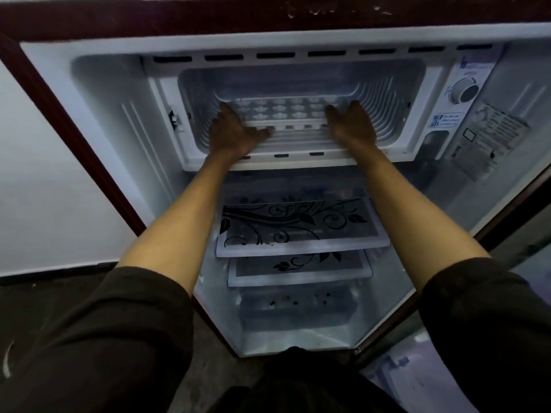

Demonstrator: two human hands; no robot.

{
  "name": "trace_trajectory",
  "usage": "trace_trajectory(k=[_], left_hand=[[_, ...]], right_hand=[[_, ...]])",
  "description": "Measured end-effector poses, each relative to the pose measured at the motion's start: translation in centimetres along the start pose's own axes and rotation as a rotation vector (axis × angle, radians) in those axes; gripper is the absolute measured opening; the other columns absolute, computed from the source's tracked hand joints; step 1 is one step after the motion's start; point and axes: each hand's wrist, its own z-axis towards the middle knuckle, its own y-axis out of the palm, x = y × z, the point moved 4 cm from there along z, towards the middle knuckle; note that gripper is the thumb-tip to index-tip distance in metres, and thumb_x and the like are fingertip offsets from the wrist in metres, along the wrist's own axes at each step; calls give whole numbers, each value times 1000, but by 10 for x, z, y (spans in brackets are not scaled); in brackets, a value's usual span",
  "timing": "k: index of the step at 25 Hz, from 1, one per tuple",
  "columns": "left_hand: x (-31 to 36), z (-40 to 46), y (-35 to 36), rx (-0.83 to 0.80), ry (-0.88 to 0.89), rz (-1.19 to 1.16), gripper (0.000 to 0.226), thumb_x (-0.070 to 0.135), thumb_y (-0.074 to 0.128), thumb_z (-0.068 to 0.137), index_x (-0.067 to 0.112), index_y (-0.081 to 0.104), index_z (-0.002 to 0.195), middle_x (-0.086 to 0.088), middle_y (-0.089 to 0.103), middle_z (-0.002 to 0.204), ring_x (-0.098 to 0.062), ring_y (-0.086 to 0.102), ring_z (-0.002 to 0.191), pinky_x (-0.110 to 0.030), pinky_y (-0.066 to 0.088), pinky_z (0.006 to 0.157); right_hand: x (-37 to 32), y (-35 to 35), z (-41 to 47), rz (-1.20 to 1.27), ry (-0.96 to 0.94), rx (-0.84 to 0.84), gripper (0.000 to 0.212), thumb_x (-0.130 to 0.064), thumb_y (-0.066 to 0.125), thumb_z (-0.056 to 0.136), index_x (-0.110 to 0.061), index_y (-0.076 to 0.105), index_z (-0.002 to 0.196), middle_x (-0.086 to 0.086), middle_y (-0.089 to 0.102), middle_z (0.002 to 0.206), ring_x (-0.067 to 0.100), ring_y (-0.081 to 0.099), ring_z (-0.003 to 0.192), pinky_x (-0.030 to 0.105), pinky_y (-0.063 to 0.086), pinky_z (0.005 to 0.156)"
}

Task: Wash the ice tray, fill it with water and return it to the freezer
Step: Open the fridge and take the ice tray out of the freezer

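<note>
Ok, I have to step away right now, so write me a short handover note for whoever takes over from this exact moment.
Left hand: at the left end of the ice tray, fingers along its edge; whether it grips cannot be told.
Right hand: at the tray's right end, same doubt.
The ice tray lies flat inside the freezer compartment, on its ribbed floor, near the back. The fridge door stands open; the patterned shelves below carry nothing visible.
Done or not: the frame cannot show whether the tray is washed or filled; its cells look pale.
Left: check that. If it is filled, let go, pull the arms out and close up.
</note>
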Motion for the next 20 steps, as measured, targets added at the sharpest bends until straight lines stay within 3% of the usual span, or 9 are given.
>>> trace_trajectory(k=[2,5,7,9,12,14,17,20], left_hand=[[-5,4,2,21,-22,-31,149,81,65,36,12,0,150,-5,28,154,-21,31,139,-36,30,113],[-3,1,-5,54,-4,-108,141,78,71,39,9,14,148,-5,35,149,-19,36,136,-34,33,112],[2,-3,-9,59,4,-153,122,57,79,57,3,15,146,-7,34,149,-20,34,136,-32,31,112],[9,-13,-14,61,6,-221,99,33,78,73,1,18,144,-7,36,145,-19,36,134,-27,32,109],[14,-36,-28,93,-2,-436,73,11,76,74,-3,37,134,-14,54,129,-23,54,118,-33,46,97],[16,-55,-37,131,2,-471,57,1,74,72,-6,47,122,-12,60,114,-15,61,100,-28,52,83],[23,-94,-48,138,-9,-359,65,7,77,73,-1,46,129,-7,55,128,-17,56,112,-25,48,94],[20,-137,-60,79,-47,-425,72,1,77,72,2,42,135,4,49,121,-9,50,109,-7,45,80]], right_hand=[[1,4,2,-117,-9,19,62,-49,37,95,-6,34,140,13,42,143,31,46,127,38,37,99],[1,3,1,-140,-27,0,63,-48,39,95,-7,32,142,13,39,145,31,44,128,38,37,99],[1,1,3,-47,-27,-39,62,-46,46,93,-5,36,138,13,44,141,30,46,126,36,40,96],[2,-2,2,108,-33,-59,57,-40,55,90,-1,44,130,13,53,128,26,53,116,27,39,79],[2,-13,-8,235,-15,-52,36,-29,63,87,-2,51,107,7,51,103,20,52,95,17,32,66],[1,-19,-20,279,-7,-63,39,-25,66,85,-1,53,112,8,56,110,22,55,105,22,40,76],[2,-32,-55,323,32,-73,61,-22,71,81,1,45,131,11,51,135,24,49,124,26,42,96],[3,-50,-106,406,90,-40,64,-15,74,79,1,43,132,6,51,130,18,50,118,23,43,94]])
